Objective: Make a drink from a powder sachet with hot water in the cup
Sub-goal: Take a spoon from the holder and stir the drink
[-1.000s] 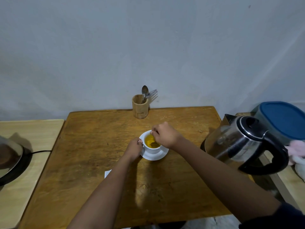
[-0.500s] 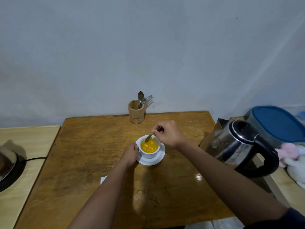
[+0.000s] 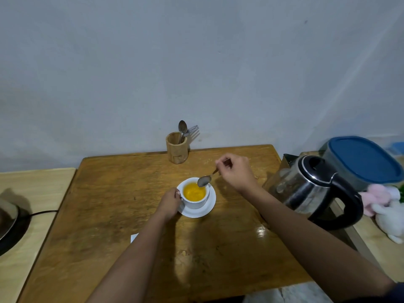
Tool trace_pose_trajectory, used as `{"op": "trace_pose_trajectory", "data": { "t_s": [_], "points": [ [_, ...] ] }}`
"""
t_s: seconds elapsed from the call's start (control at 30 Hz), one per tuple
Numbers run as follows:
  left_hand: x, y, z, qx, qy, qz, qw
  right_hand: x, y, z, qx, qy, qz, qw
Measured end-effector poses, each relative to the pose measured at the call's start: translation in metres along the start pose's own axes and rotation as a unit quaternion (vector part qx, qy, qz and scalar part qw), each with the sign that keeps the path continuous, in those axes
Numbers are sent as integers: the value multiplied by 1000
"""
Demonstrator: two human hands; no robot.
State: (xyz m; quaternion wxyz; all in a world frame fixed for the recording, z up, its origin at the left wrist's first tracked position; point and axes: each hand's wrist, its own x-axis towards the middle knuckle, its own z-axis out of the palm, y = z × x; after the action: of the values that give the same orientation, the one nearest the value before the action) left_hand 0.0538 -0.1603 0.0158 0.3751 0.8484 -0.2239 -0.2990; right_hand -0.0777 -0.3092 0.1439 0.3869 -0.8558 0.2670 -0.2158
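I judge the drink nearly done: the cup (image 3: 195,196) on its saucer (image 3: 204,212) mid-bench holds yellow liquid. My left hand (image 3: 169,203) wraps it; right hand (image 3: 235,171) fingers pinch the spoon (image 3: 204,181) above the rim, possibly dripping.

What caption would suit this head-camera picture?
Right hand lifts a spoon over a white cup of yellow drink; left hand steadies it.

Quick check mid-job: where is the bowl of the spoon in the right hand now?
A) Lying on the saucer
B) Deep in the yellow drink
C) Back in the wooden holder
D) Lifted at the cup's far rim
D: the right hand holds the spoon with its bowl raised at the far rim of the white cup, out of the yellow drink.
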Motion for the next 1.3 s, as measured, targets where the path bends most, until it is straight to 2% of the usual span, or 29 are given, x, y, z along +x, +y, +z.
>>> {"op": "trace_pose_trajectory", "data": {
  "t_s": [0.17,0.27,0.37,0.57,0.73,0.77,0.8,0.93,1.0,1.1,1.3],
  "points": [
    [0,1,1,6,-1,4,1000,-7,25,-10,174,78,142,971],
    [-2,-2,1,-10,12,15,1000,-19,46,-19,310,127,199,921],
    [-6,-3,3,-33,30,30,999,-41,71,-21,387,171,251,870],
    [-7,-7,3,-71,30,31,997,-80,116,21,384,254,403,791],
    [-10,-7,6,-136,25,12,990,-94,120,52,387,281,462,747],
    [-11,-6,6,-152,21,8,988,-96,121,56,382,276,466,749],
    [-11,-7,6,-169,17,7,985,-98,124,60,349,258,467,770],
    [-9,-10,2,-180,-10,8,984,-105,126,63,119,116,414,895],
    [-10,-10,0,-172,-10,10,985,-107,125,61,12,65,351,934],
    [-11,-8,0,-159,-7,10,987,-106,121,59,-65,17,301,951],
    [-12,-5,6,-102,26,-3,994,-104,116,62,-147,-32,248,957]
  ]
}}
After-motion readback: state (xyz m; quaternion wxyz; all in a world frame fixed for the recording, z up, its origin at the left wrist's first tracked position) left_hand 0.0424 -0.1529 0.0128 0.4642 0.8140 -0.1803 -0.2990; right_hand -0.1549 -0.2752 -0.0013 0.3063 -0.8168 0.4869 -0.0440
